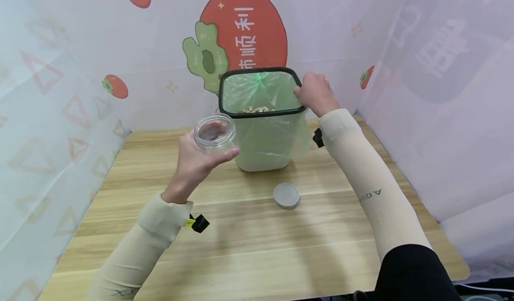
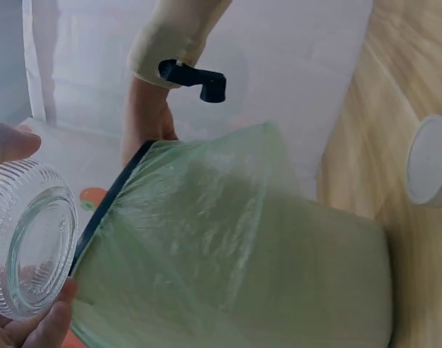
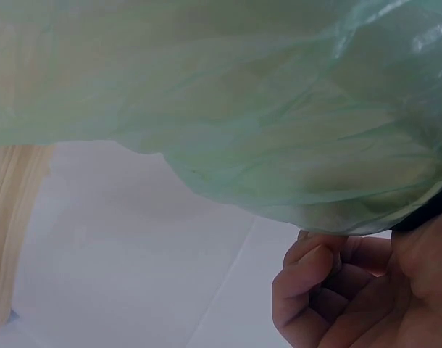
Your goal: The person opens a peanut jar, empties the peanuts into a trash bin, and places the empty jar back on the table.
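My left hand [image 1: 195, 158] holds a clear jar [image 1: 215, 134], its lidless mouth turned up toward the head camera, left of the trash bin's front. The ribbed side and round base of the jar [image 2: 40, 243] show in the left wrist view. My right hand [image 1: 316, 92] grips the right side of the trash bin's dark rim [image 1: 265, 113]. A thin green bag [image 2: 185, 232] lines the bin and hangs over its outside. Small pale pieces [image 1: 257, 109] lie inside the bin. In the right wrist view, the right hand's fingers [image 3: 301, 283] curl below the bag.
A round grey lid [image 1: 286, 195] lies on the wooden table [image 1: 241, 247] in front of the bin. Behind the table hangs a printed fabric backdrop [image 1: 168, 47], with more fabric [image 1: 453, 113] along the right side.
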`<state>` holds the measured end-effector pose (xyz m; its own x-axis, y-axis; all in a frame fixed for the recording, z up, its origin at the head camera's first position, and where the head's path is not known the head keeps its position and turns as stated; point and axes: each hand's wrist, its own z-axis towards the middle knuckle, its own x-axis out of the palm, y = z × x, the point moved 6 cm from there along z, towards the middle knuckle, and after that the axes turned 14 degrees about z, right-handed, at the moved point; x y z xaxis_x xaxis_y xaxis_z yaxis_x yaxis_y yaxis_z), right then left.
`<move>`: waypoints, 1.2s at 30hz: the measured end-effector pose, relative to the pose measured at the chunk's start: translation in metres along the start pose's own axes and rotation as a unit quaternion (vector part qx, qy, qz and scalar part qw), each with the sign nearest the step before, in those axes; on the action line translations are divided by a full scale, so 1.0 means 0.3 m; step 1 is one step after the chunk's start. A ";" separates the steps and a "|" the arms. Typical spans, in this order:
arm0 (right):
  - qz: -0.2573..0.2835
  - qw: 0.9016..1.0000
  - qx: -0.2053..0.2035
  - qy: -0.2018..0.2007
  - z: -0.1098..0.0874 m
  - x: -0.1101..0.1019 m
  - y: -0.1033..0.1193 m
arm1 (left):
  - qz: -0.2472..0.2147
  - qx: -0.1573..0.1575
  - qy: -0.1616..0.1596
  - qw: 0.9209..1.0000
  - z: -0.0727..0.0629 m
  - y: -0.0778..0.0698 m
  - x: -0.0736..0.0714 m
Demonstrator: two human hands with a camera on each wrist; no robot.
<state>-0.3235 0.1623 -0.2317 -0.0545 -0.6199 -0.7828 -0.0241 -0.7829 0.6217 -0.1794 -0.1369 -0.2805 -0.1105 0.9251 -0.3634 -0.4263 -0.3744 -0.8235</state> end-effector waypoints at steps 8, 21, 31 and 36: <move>0.005 1.000 0.012 0.005 -0.003 -0.007 -0.006 | -0.014 -0.016 0.034 0.999 -0.043 0.071 0.069; 0.010 1.000 0.002 -0.001 -0.006 -0.002 -0.006 | -0.006 -0.032 0.064 0.997 -0.097 0.176 0.150; 0.008 1.000 0.003 0.003 -0.007 0.000 0.001 | -0.019 -0.057 0.092 0.994 -0.148 0.267 0.219; 0.009 1.000 0.000 0.001 -0.005 0.001 0.001 | -0.006 -0.075 0.108 0.991 -0.179 0.319 0.253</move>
<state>-0.3220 0.1619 -0.2319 -0.0527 -0.6334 -0.7720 -0.0236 -0.7721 0.6350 -0.1804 -0.1060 -0.4103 0.0963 0.9002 -0.4247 -0.2860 -0.3837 -0.8780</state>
